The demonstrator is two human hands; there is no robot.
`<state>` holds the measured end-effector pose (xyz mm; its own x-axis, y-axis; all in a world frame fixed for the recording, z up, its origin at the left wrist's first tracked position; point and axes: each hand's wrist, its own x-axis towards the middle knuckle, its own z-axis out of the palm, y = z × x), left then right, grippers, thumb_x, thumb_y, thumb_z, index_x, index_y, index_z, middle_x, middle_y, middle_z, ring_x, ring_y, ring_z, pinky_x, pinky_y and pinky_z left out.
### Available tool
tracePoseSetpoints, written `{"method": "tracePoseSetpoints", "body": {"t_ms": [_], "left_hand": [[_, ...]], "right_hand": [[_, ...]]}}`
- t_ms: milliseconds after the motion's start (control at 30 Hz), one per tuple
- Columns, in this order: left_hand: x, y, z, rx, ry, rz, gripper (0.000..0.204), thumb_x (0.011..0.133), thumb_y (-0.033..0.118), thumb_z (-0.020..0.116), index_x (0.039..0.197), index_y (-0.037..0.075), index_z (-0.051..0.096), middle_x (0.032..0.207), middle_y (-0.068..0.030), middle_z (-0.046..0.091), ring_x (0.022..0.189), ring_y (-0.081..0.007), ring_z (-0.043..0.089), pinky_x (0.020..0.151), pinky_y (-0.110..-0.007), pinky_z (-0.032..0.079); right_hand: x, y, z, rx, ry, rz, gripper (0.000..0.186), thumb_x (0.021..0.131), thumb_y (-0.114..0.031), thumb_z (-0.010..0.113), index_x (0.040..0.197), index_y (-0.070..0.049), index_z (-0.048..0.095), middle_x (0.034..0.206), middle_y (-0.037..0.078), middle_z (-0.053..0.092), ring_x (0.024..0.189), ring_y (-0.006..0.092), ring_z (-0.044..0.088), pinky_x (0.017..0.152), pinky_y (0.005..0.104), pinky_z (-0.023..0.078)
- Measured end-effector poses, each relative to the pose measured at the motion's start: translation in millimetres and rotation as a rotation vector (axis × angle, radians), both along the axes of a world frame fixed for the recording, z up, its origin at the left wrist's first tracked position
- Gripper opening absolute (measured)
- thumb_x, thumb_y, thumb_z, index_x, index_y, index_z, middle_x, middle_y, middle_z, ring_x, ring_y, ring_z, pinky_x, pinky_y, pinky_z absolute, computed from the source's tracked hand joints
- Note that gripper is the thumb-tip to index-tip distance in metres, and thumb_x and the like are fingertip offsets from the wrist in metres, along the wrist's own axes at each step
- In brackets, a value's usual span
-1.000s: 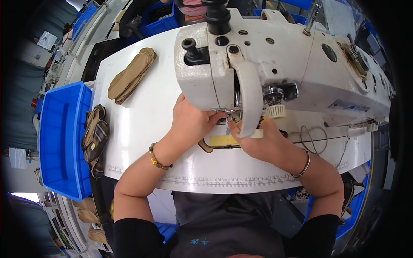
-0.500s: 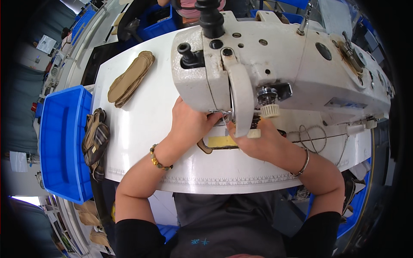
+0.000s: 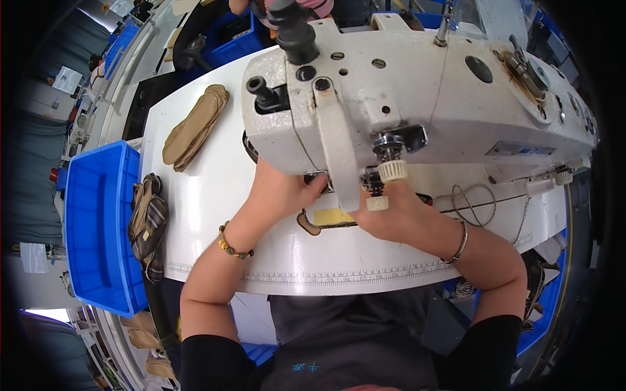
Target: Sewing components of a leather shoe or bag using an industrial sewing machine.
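Observation:
A white sewing machine (image 3: 365,117) stands over the table, its head hiding part of my hands. My left hand (image 3: 280,191) is closed at the left of the needle area, thumb and fingers pressed on a dark-edged shoe piece (image 3: 308,223). A tan end of that piece shows below the hand, and a dark curved edge sticks out beyond the machine head. My right hand (image 3: 394,214) lies right of the needle area, thumb side inward; its fingertips are hidden behind the machine. Between the hands is a yellow patch (image 3: 331,216).
A stack of tan sole-shaped pieces (image 3: 195,127) lies on the white table (image 3: 215,195) at the left. Plaid shoe uppers (image 3: 149,225) hang by the blue bin (image 3: 98,228). Grey cord (image 3: 473,207) loops at the right. Across the table sits another person (image 3: 316,8).
My left hand has shifted slightly left and apart from the right one. A dark edge of the shoe piece now shows left of the machine head. The whole view has shifted a little.

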<state>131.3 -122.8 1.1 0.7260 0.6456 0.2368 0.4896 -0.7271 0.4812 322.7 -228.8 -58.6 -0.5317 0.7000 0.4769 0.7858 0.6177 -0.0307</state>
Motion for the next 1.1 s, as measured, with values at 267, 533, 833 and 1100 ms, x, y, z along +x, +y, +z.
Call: {"method": "tracePoseSetpoints", "body": {"t_ms": [267,533,833,1100], "left_hand": [[-1,9,-14,0.089,-0.076,-0.061,0.036,0.066,0.012,0.081,0.101,0.008,0.074,0.095,-0.0128,0.072,0.09,-0.0341,0.068,0.079,-0.043,0.053],[0,9,-12,0.138,-0.069,-0.051,0.034,0.065,0.012,0.081,0.097,0.007,0.075,0.093,-0.0123,0.072,0.09,-0.034,0.068,0.08,-0.043,0.053],[5,9,-14,0.182,-0.104,-0.031,0.023,0.07,0.018,0.078,0.093,0.012,0.076,0.082,-0.0077,0.072,0.08,-0.0318,0.068,0.075,-0.043,0.053],[-8,0,7,0.124,-0.086,-0.117,0.027,0.074,0.016,0.077,0.101,0.012,0.074,0.086,-0.0076,0.071,0.077,-0.032,0.068,0.074,-0.041,0.053]], "right_hand": [[-6,-1,-4,-0.022,0.187,-0.06,0.04,0.074,-0.008,0.065,0.113,0.001,0.066,0.058,0.007,0.059,0.053,0.0234,0.064,0.047,0.0363,0.051],[-9,2,-21,-0.116,0.292,-0.053,0.032,0.077,-0.009,0.064,0.108,0.0,0.065,0.057,0.009,0.058,0.05,0.0254,0.062,0.048,0.0371,0.051],[-11,-2,-5,-0.085,0.38,-0.143,0.025,0.082,-0.01,0.064,0.106,-0.003,0.065,0.058,0.009,0.059,0.051,0.0273,0.063,0.049,0.0391,0.051],[-5,2,-6,-0.099,0.259,-0.112,0.017,0.085,-0.011,0.062,0.1,-0.007,0.068,0.061,0.008,0.062,0.053,0.0263,0.064,0.05,0.0379,0.051]]}}
